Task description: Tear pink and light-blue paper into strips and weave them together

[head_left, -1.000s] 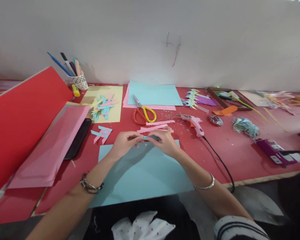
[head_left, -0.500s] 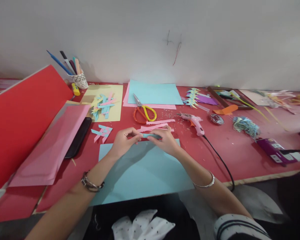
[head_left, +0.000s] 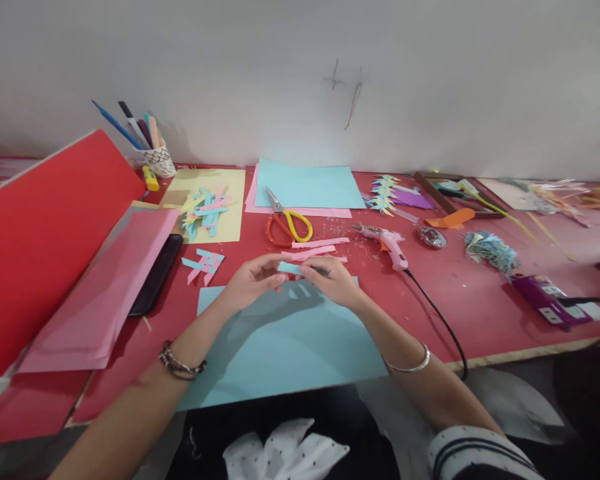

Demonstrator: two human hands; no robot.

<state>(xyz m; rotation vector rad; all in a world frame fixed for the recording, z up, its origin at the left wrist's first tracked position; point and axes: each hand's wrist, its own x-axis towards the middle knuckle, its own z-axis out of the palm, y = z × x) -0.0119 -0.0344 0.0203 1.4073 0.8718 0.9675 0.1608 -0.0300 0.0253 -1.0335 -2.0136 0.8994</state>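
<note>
A short light-blue paper strip (head_left: 290, 268), seemingly folded, is held between my two hands above the front blue sheet. My right hand (head_left: 330, 280) pinches its right part between thumb and fingers. At the strip's left end, the curled fingers of my left hand (head_left: 254, 281) touch it, with the thumb lower down. Pink paper strips (head_left: 320, 244) lie just beyond my hands, partly covered by them. Under my forearms spreads a large light-blue sheet (head_left: 290, 353). Left of my left hand sits a woven piece of blue and pink strips (head_left: 207, 265).
Scissors (head_left: 289, 227) and a pink glue gun (head_left: 387, 241) with a black cord lie beyond my hands. Loose folded strips (head_left: 210, 212) rest on a cream sheet (head_left: 230, 180). A red board (head_left: 55, 233) and pink sheets (head_left: 100, 293) stand at left, a purple power strip (head_left: 545, 300) at right.
My left thumb has come down off the strip and the left fingers have loosened. The strip now shows a broader face between my hands.
</note>
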